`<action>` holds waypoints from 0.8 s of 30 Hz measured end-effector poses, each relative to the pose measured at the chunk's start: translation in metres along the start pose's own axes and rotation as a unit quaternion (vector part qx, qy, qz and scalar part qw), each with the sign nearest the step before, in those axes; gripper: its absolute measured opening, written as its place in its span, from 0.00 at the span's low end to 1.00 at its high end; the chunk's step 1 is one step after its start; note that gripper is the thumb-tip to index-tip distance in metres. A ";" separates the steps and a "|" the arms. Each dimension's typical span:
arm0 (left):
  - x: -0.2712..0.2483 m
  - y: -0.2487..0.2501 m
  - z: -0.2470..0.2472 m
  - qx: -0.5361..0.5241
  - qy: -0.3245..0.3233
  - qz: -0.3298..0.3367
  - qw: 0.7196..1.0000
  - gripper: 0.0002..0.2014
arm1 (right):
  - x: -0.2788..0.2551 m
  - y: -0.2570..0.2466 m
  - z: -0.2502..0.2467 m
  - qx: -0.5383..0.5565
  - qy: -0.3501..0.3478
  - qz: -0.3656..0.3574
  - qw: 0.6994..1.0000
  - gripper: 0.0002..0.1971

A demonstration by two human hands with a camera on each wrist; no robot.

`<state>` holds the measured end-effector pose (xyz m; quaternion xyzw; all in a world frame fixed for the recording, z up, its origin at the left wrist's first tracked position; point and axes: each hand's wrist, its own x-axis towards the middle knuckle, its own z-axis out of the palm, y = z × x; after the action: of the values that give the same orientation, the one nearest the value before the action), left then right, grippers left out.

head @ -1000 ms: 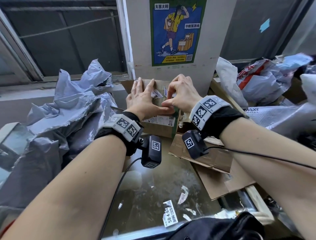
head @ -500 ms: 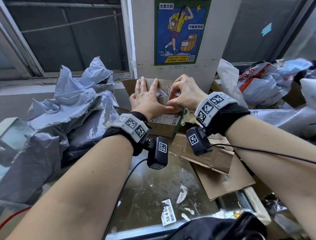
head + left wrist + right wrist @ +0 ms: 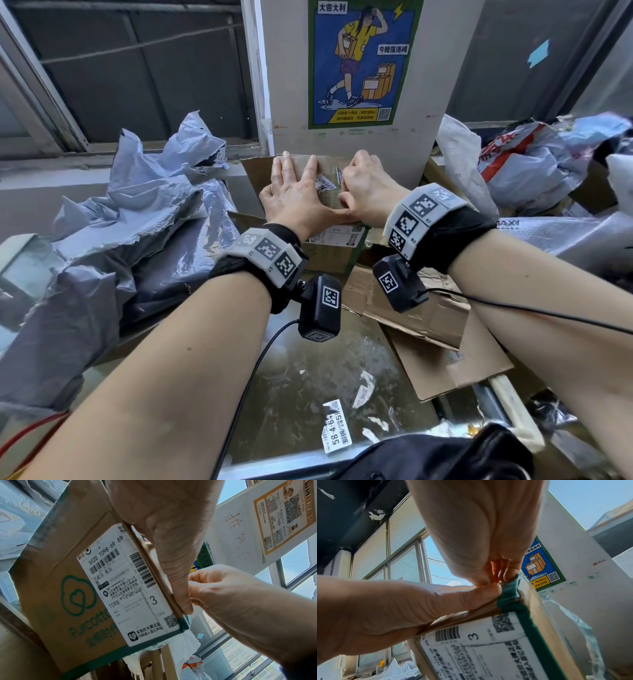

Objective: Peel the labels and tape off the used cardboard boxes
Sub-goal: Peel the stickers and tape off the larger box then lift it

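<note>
A brown cardboard box (image 3: 325,262) with green print stands at the far side of the glass table. A white shipping label (image 3: 337,236) covers its near face, and a torn label scrap (image 3: 324,182) sticks to its top. My left hand (image 3: 298,188) lies flat on the top with straight fingers, its thumb (image 3: 178,588) along the front edge above the label (image 3: 123,588). My right hand (image 3: 364,186) is curled at the top's right edge by the green corner (image 3: 510,597). Its fingertips (image 3: 503,573) pinch a thin tape strip (image 3: 339,174) that stands up beside them.
Crumpled grey mailer bags (image 3: 120,222) are piled on the left. Flattened cardboard (image 3: 428,329) lies to the right of the box, with white and red bags (image 3: 513,164) behind. Label scraps (image 3: 337,435) lie on the glass table (image 3: 308,377). A white pillar (image 3: 445,85) with a poster rises behind the box.
My right hand's fingers have curled in tighter over the top's right edge and a thin strip now stands up beside them. The left hand stays flat on the box.
</note>
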<state>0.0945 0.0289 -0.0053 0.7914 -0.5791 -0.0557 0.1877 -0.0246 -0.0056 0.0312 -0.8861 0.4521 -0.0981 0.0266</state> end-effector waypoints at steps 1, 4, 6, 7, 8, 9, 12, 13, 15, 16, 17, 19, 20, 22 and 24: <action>0.000 0.000 0.000 0.000 -0.001 0.001 1.000 0.55 | 0.000 0.001 0.001 0.000 -0.005 0.001 1.000 0.15; -0.001 0.000 -0.001 -0.005 -0.012 0.001 1.000 0.59 | 0.003 0.006 -0.001 0.036 0.006 0.008 0.999 0.14; -0.001 0.000 -0.002 -0.005 -0.017 0.000 1.000 0.61 | 0.006 0.010 -0.007 0.089 0.012 0.018 0.996 0.09; -0.001 0.000 -0.003 -0.007 -0.020 -0.001 1.000 0.61 | 0.007 0.011 -0.010 0.111 0.006 0.018 0.994 0.07; -0.002 -0.001 -0.003 -0.009 -0.023 -0.001 1.000 0.61 | 0.008 0.014 -0.013 0.128 -0.005 0.012 0.992 0.07; -0.001 -0.001 -0.004 -0.011 -0.025 -0.001 1.000 0.61 | 0.008 0.015 -0.015 0.142 -0.019 0.003 0.990 0.07; -0.001 0.000 -0.004 -0.008 -0.026 0.001 1.000 0.62 | 0.005 0.015 -0.016 0.153 -0.029 0.002 0.988 0.11; -0.001 0.000 -0.004 -0.007 -0.025 0.000 1.000 0.62 | 0.004 0.014 -0.014 0.151 -0.014 0.010 0.988 0.11; -0.002 0.001 -0.004 -0.007 -0.022 -0.001 1.000 0.62 | 0.003 0.011 -0.012 0.154 0.012 0.023 0.988 0.10; -0.002 0.001 -0.004 -0.008 -0.022 -0.001 1.000 0.62 | 0.004 0.010 -0.011 0.156 0.020 0.027 0.987 0.09; -0.002 0.000 -0.004 -0.009 -0.023 -0.001 1.000 0.62 | 0.004 0.009 -0.011 0.157 0.026 0.030 0.987 0.08; -0.003 -0.001 -0.004 -0.011 -0.023 0.000 1.000 0.62 | 0.004 0.008 -0.010 0.148 0.033 0.033 0.988 0.08; -0.003 -0.001 -0.004 -0.011 -0.021 0.000 1.000 0.62 | 0.005 0.007 -0.010 0.136 0.036 0.029 0.990 0.08; -0.003 -0.001 -0.003 -0.008 -0.020 0.000 1.000 0.62 | 0.006 0.004 -0.008 0.097 0.027 0.019 0.995 0.09; -0.003 0.000 -0.003 -0.004 -0.018 -0.001 1.000 0.60 | 0.007 0.002 -0.005 0.054 0.000 0.015 0.998 0.12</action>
<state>0.0946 0.0325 -0.0034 0.7902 -0.5813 -0.0720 0.1802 -0.0232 -0.0126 0.0371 -0.8763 0.4598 -0.1222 0.0756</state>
